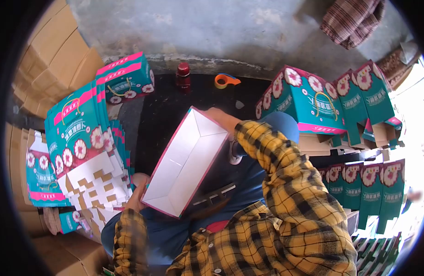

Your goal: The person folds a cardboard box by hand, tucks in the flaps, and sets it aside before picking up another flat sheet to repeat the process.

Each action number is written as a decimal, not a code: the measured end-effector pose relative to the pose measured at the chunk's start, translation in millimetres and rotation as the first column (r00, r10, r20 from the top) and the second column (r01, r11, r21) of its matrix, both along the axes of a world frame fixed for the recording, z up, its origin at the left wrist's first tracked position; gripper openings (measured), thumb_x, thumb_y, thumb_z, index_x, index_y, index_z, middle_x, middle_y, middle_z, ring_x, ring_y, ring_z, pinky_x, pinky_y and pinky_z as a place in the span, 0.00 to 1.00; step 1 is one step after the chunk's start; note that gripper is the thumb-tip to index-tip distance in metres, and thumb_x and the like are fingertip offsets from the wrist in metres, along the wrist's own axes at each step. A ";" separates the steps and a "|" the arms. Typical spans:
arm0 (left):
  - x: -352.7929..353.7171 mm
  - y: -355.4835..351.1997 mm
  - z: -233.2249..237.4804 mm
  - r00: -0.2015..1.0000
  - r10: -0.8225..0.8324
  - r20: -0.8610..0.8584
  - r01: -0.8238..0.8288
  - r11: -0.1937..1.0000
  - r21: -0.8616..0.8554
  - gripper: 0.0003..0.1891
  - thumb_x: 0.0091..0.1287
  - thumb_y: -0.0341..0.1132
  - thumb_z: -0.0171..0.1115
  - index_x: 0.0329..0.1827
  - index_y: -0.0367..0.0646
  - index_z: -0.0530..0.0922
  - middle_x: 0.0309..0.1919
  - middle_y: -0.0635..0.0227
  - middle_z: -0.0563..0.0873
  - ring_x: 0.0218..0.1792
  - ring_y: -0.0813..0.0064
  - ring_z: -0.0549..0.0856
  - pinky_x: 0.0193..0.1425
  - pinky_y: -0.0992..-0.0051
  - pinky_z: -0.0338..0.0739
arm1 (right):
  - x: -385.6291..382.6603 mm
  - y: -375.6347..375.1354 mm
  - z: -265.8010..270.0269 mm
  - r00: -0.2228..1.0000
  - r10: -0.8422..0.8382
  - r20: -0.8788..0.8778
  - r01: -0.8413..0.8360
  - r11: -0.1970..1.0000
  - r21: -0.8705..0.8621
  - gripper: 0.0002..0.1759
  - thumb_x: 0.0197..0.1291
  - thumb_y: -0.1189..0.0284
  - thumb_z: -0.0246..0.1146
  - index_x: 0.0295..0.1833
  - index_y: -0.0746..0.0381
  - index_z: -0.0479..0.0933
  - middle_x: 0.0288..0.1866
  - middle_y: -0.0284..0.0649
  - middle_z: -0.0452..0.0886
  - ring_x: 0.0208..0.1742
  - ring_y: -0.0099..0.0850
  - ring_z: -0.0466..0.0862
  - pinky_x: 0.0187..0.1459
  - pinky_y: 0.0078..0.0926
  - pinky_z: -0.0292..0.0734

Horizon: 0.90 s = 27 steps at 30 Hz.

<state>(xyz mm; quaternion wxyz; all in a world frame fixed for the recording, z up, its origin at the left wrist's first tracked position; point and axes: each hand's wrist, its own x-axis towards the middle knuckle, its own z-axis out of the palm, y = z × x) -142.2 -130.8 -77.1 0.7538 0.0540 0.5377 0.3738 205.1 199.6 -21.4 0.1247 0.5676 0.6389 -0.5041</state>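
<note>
An open carton (pixel 184 161) with a white inside and pink-red edges lies tilted over my lap, its hollow facing the camera. My left hand (pixel 137 195) is closed on its lower left end, the fingers partly behind the wall. At the upper right end my right hand (pixel 220 118) grips the carton's outer side, its fingertips mostly hidden. A strip with cut-outs (pixel 214 195) shows below the carton near my legs.
Flat printed cartons (pixel 78 133) are stacked at left beside brown boxes (pixel 51 50). A red bottle (pixel 183 76) and a tape roll (pixel 220 82) stand near the wall. Finished teal boxes (pixel 313 103) and rows of upright cartons (pixel 372 186) fill the right side.
</note>
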 end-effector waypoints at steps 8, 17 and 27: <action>-12.4 3.0 -28.2 0.911 -0.182 -0.369 0.350 0.816 0.461 0.33 0.78 0.53 0.59 0.77 0.40 0.69 0.69 0.63 0.81 0.68 0.72 0.80 0.70 0.70 0.75 | 26.7 1.0 15.8 0.883 0.280 -0.376 -0.142 0.924 0.355 0.36 0.75 0.38 0.42 0.63 0.54 0.80 0.60 0.52 0.84 0.57 0.43 0.86 0.53 0.44 0.83; 32.5 58.2 46.4 0.707 0.339 -0.620 0.230 0.720 0.655 0.31 0.77 0.41 0.60 0.78 0.35 0.65 0.71 0.61 0.74 0.69 0.70 0.73 0.75 0.70 0.65 | 20.2 36.9 75.3 0.527 -0.270 -0.805 0.383 0.922 -0.059 0.39 0.77 0.39 0.47 0.69 0.61 0.77 0.63 0.42 0.83 0.62 0.33 0.82 0.65 0.33 0.74; 11.7 27.6 16.0 0.811 0.370 -0.453 -0.006 0.780 0.626 0.31 0.83 0.57 0.42 0.80 0.48 0.61 0.72 0.62 0.72 0.73 0.64 0.73 0.75 0.65 0.70 | 55.9 23.9 55.8 0.861 -0.167 -0.481 0.337 0.895 0.293 0.36 0.74 0.41 0.54 0.68 0.62 0.77 0.62 0.42 0.83 0.59 0.32 0.82 0.61 0.38 0.77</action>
